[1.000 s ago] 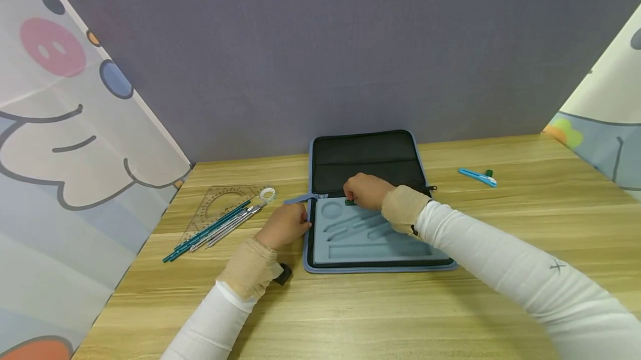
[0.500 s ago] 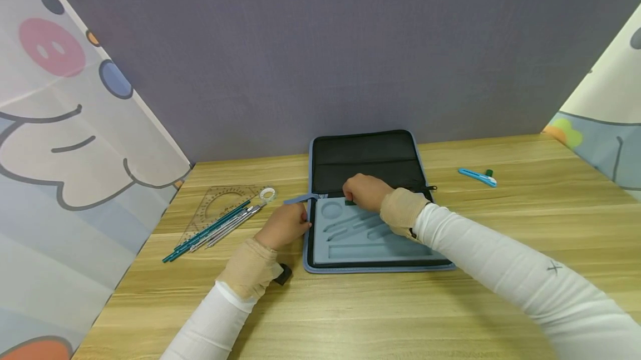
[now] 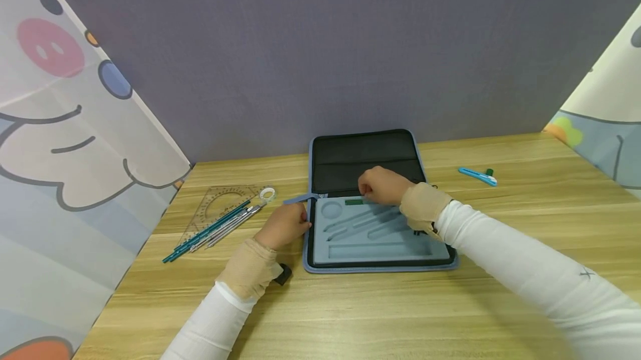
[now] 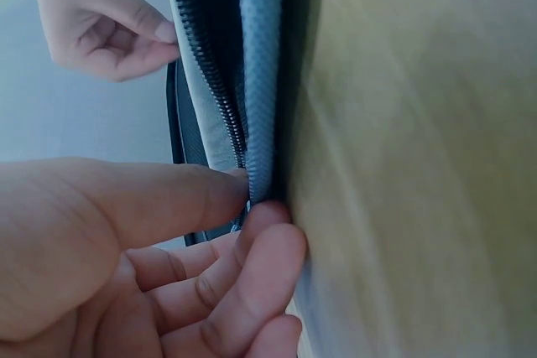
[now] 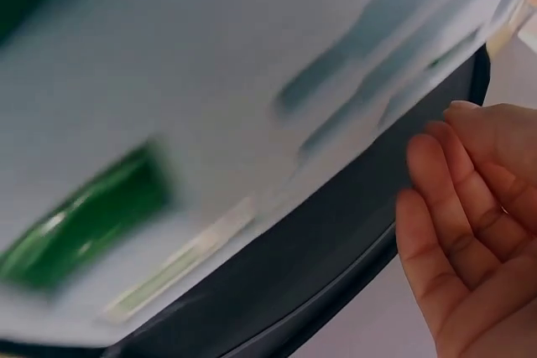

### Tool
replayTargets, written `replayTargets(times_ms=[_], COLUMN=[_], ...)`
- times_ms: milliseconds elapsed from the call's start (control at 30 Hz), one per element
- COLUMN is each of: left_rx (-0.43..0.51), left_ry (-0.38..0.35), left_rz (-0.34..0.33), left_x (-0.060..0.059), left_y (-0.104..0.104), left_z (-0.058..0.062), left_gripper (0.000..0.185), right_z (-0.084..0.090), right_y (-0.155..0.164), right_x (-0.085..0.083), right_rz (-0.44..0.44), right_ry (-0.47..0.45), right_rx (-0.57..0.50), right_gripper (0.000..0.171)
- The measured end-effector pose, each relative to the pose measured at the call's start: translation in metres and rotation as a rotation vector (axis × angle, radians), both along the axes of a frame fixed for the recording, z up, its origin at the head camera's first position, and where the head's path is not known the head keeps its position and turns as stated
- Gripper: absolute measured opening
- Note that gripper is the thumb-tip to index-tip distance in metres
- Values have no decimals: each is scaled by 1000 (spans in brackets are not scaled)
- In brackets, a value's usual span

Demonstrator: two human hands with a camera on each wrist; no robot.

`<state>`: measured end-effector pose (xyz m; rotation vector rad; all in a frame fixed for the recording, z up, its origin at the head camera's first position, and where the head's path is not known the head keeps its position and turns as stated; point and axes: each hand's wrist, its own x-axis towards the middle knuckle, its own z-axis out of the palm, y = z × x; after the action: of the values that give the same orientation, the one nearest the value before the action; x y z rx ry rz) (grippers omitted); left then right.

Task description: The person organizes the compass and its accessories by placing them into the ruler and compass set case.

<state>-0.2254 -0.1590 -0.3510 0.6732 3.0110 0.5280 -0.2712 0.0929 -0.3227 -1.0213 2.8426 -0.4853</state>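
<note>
Wood-grain worktop (image 3: 380, 315) runs under a grey wall, with cartoon curtains at both sides. One open zip case (image 3: 373, 204) lies in the middle, its grey foam tray (image 3: 370, 240) near and its black lid far. The left hand (image 3: 285, 225) pinches the case's left zipper edge between thumb and fingers. The right hand (image 3: 383, 186) hovers loosely curled, holding nothing, just beyond one green eraser (image 3: 354, 202) that sits in the tray's far slot. Left of the case lie one clear protractor (image 3: 220, 204), one small tape roll (image 3: 267, 193) and a bundle of pencils and pens (image 3: 215, 229), too close together to count. One blue cutter (image 3: 478, 176) lies far right. The eraser may sit only partly in its slot; a sleeve brushing it could knock it out.
</note>
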Motion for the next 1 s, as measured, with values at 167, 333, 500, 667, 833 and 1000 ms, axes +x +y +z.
replayTargets(times_ms=[167,333,500,667,833,1000], left_rx=[-1,2,-3,2,4,-6], left_ry=[5,-1,-2,-12,-10,-9], left_rz=[4,8,6,9,12,15], left_x=[0,0,0,-1,-2,-2], left_y=[-1,-1,-1,-1,-1,-2], left_z=[0,0,0,0,0,-1], left_gripper=[14,14,14,14,14,14], right_z=[0,-4,-5,-4,-5,-6], right_y=[25,50,74,101,133,165], right_x=[-6,-10,-9,-8,-12,-14], right_rz=[-55,-62,-77,-125,-237,-400], right_ry=[-20,22,48,85,139,160], right_rx=[-5,-21,-34,-50,-38,34], right_gripper=[9,5,3,1,2,6])
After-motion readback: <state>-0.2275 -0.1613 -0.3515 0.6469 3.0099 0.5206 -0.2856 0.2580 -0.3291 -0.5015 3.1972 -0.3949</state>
